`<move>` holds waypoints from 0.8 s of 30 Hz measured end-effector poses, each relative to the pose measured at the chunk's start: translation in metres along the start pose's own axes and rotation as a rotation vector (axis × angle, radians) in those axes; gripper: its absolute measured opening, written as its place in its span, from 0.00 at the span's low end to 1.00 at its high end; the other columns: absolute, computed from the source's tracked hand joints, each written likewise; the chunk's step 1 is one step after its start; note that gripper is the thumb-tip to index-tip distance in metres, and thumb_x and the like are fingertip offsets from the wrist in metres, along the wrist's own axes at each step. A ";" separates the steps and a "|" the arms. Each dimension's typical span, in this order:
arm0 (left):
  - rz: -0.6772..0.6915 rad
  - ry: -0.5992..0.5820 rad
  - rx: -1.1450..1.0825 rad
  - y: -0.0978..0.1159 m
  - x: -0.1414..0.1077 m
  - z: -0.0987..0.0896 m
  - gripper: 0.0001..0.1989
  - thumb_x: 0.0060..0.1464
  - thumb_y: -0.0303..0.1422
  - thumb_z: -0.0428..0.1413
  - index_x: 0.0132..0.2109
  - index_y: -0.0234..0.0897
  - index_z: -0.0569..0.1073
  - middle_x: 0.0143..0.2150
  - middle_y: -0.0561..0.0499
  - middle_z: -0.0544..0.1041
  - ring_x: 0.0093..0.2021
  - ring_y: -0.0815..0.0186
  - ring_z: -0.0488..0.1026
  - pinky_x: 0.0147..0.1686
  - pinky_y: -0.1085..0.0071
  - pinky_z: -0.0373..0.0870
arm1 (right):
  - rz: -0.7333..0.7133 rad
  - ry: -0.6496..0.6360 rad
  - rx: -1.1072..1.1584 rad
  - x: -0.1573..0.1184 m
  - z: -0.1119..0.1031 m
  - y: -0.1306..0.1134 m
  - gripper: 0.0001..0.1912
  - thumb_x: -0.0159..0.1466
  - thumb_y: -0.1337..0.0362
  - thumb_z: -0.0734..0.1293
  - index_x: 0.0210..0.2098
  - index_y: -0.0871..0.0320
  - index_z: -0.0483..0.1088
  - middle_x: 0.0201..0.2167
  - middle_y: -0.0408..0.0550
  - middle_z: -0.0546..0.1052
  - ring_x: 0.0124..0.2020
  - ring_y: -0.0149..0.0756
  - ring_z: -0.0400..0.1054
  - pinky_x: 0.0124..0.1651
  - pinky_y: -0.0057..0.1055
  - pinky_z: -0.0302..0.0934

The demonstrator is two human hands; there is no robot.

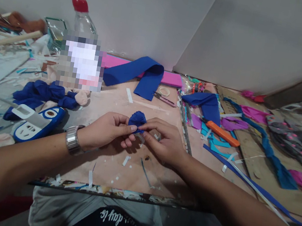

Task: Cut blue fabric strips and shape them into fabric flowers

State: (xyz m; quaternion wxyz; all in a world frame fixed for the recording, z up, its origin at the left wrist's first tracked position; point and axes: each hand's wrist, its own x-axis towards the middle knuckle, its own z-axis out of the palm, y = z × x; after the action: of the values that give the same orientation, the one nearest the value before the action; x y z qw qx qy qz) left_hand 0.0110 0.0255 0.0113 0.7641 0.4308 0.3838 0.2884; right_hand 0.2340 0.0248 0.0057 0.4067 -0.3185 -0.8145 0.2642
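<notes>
Between my hands, above the middle of the table, is a small blue fabric flower (pixel 138 117) with gathered, ruffled folds. My left hand (pixel 109 129), with a metal watch on its wrist, pinches the flower's lower left edge between thumb and fingers. From the other side my right hand (pixel 165 138) grips its lower right edge, fingertips nearly meeting the left thumb. A pale, translucent strip (pixel 140 138) shows just below the flower by the right fingertips; whether it is attached is unclear. The flower's underside is hidden by my fingers.
Beyond my hands lie a wide blue ribbon (pixel 149 70), a pink strip (pixel 174 80) and tweezers (pixel 165 99). Right: an orange cutter (pixel 221 133) among fabric scraps. Left: finished-looking blue flowers (pixel 41 92), a blue-white power strip (pixel 40 123), a red-capped bottle (pixel 83 20) and a blurred-out phone (pixel 83 59).
</notes>
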 end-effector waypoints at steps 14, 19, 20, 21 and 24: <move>0.015 -0.006 0.064 0.001 -0.004 0.005 0.14 0.52 0.37 0.70 0.36 0.30 0.78 0.29 0.51 0.80 0.26 0.73 0.75 0.29 0.76 0.71 | 0.070 0.073 -0.042 -0.003 0.004 -0.007 0.03 0.67 0.64 0.73 0.39 0.57 0.80 0.36 0.48 0.85 0.36 0.34 0.79 0.42 0.33 0.71; 0.020 0.029 0.130 0.001 -0.004 0.007 0.12 0.54 0.36 0.69 0.35 0.30 0.78 0.27 0.51 0.79 0.26 0.72 0.75 0.28 0.76 0.71 | 0.104 0.103 -0.054 -0.004 0.005 -0.007 0.03 0.66 0.64 0.73 0.38 0.57 0.80 0.34 0.47 0.84 0.34 0.34 0.77 0.42 0.34 0.71; 0.020 0.032 0.136 0.001 -0.004 0.007 0.12 0.54 0.36 0.69 0.35 0.31 0.78 0.26 0.51 0.79 0.26 0.71 0.75 0.28 0.76 0.72 | 0.107 0.107 -0.059 -0.005 0.005 -0.007 0.02 0.66 0.65 0.73 0.37 0.56 0.80 0.33 0.47 0.84 0.34 0.34 0.77 0.42 0.34 0.70; 0.022 0.034 0.139 0.001 -0.004 0.007 0.12 0.54 0.36 0.69 0.35 0.31 0.78 0.26 0.51 0.79 0.26 0.71 0.75 0.28 0.76 0.72 | 0.110 0.110 -0.062 -0.004 0.005 -0.008 0.02 0.66 0.64 0.74 0.37 0.56 0.80 0.33 0.47 0.84 0.34 0.34 0.76 0.41 0.34 0.70; 0.032 0.044 0.149 0.000 -0.004 0.009 0.11 0.56 0.36 0.68 0.35 0.31 0.79 0.26 0.50 0.79 0.26 0.71 0.75 0.28 0.76 0.72 | 0.131 0.123 -0.057 -0.004 0.006 -0.009 0.02 0.65 0.64 0.74 0.36 0.56 0.79 0.32 0.46 0.83 0.34 0.35 0.76 0.41 0.35 0.69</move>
State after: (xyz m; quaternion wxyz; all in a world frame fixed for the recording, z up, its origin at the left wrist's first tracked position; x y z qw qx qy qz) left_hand 0.0160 0.0188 0.0157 0.7165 0.4861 0.4142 0.2806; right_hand 0.2283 0.0149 0.0063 0.4283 -0.3982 -0.7726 0.2472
